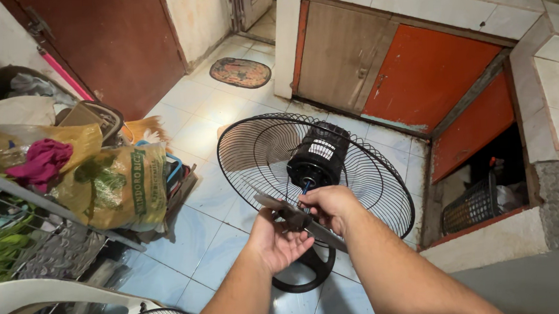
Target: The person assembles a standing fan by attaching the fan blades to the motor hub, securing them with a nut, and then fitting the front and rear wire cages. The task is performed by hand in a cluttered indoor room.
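Here, a dark fan blade is held between both hands just in front of the fan's black motor housing, above a pale blue tiled floor. The left hand is turned palm up beneath the blade, its grip half closed, with the fingers curled loosely around the blade's hub from below. The right hand is set on top, its grip closed over the hub, so that the blade lies sandwiched between the two palms, one grey vane being seen to stick out to the upper left and another to the lower right. A thin blue-tipped shaft is seen emerging from the motor housing and running down to the right hand's fingers; whether it is touched cannot be told. Behind the housing, the round black wire guard is tilted toward the camera, and the fan's black ring base rests on the floor below the hands. A yellow sack is piled at the left, well apart.
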